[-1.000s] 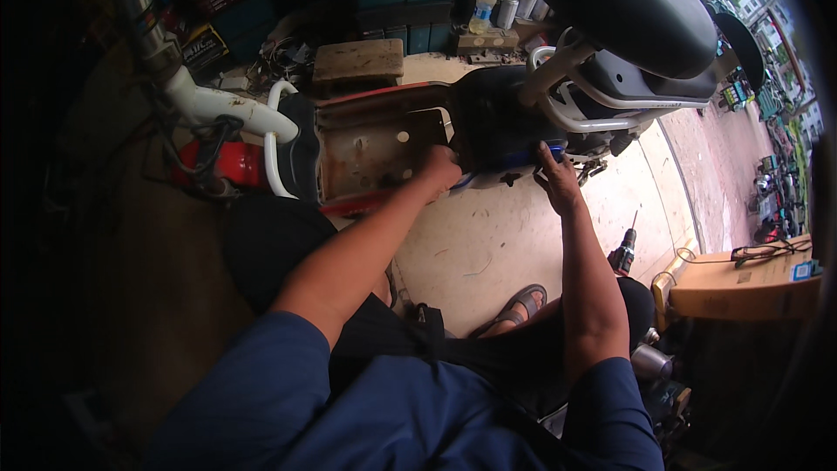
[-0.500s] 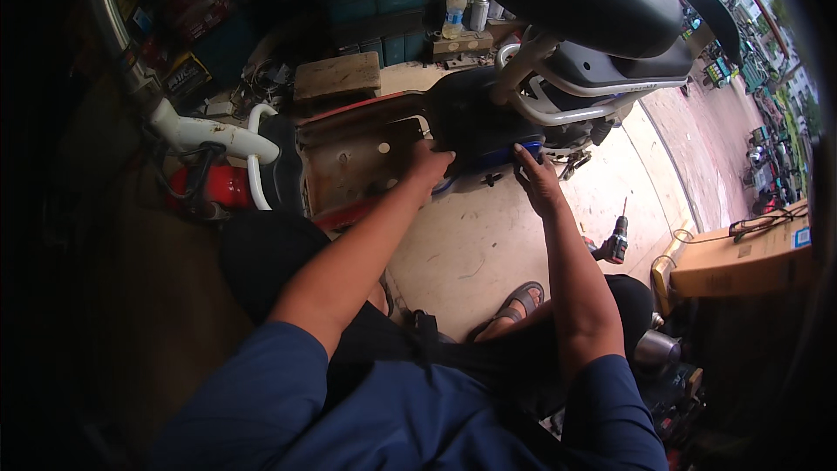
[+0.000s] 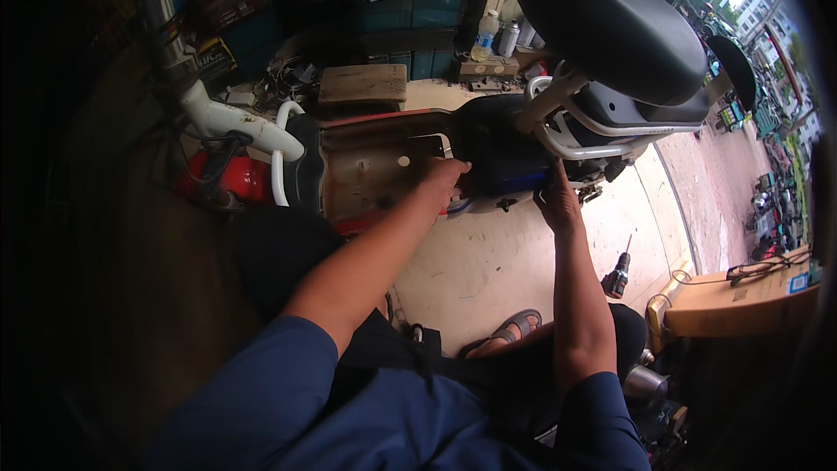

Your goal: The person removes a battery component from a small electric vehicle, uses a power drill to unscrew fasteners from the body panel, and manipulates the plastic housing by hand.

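Note:
In front of me stands a scooter, its rusty, bare footwell at the left and its black seat at the upper right. A black and blue plastic cover fills the part under the seat. My left hand is closed on the cover's front edge, beside the footwell. At the near rear side my right hand grips the same cover, one finger reaching up beneath the white tube rail. Some of the fingertips of both hands are hidden.
A cordless drill lies on the floor at the right, near a cardboard box. Behind the scooter are a wooden stool, a plastic bottle and a spray can. The white steering column rises at the left.
The whole view has shifted, so the scooter appears farther right and lower. Both hands stay at the cover; a finger of my right hand now points up under the rail.

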`<control>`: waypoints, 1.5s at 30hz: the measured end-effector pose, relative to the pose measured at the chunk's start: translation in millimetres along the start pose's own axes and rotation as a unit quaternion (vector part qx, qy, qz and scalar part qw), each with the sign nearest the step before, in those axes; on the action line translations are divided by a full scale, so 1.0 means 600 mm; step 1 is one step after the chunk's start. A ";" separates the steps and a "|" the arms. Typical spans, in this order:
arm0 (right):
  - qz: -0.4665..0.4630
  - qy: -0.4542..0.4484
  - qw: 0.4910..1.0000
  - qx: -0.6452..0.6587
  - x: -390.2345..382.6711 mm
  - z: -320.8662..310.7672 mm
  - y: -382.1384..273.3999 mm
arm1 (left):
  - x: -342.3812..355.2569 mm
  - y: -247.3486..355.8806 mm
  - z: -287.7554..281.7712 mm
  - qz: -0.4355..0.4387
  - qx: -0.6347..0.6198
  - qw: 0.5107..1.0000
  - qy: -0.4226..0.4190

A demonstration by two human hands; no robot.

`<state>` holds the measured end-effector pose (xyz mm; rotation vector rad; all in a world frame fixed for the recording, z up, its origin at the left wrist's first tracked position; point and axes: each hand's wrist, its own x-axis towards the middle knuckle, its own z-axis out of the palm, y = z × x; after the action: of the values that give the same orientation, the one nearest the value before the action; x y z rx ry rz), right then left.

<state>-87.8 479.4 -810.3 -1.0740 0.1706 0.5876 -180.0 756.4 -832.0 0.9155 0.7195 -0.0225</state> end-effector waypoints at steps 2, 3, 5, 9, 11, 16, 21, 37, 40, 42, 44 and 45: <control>-0.025 0.023 0.999 0.013 -0.006 0.021 0.013 | -0.010 -0.001 -0.015 -0.010 -0.014 0.999 -0.031; -0.023 0.003 1.000 0.007 -0.011 0.038 0.018 | -0.008 0.004 -0.020 -0.013 -0.007 0.999 0.036; -0.027 0.013 0.999 -0.015 -0.012 -0.003 0.007 | -0.035 0.006 0.017 -0.015 -0.029 0.999 0.020; -0.047 0.006 0.998 -0.036 -0.003 -0.014 0.007 | -0.039 0.010 0.003 -0.005 -0.018 1.000 -0.007; -0.063 0.005 0.996 -0.061 -0.004 -0.003 0.007 | -0.035 0.009 -0.005 0.001 -0.007 1.000 -0.001; -0.094 -0.003 0.985 -0.142 -0.003 -0.021 -0.002 | -0.053 0.017 0.008 0.006 0.017 1.000 0.011; -0.101 -0.001 0.976 -0.192 -0.005 -0.010 -0.015 | -0.061 0.018 0.005 0.012 0.018 1.000 0.000; -0.144 0.002 0.974 -0.177 -0.012 0.028 -0.022 | -0.050 0.019 0.006 0.033 0.012 0.999 0.016; -0.136 0.019 0.974 -0.181 -0.020 0.022 -0.025 | -0.058 0.028 0.013 0.001 0.042 0.999 0.006; -0.112 0.025 0.979 -0.171 -0.016 0.008 -0.029 | -0.069 0.031 0.028 0.011 0.050 0.998 0.024; -0.100 0.023 0.982 -0.158 -0.012 0.010 -0.027 | -0.056 0.025 0.019 0.018 0.037 0.999 0.024; -0.103 0.017 0.983 -0.150 -0.008 0.022 -0.024 | -0.034 0.020 0.000 0.022 0.020 0.999 0.014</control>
<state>-86.1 484.0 -791.2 -1.3764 -0.0017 0.4160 -192.1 758.6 -811.6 0.9712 0.7264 0.0140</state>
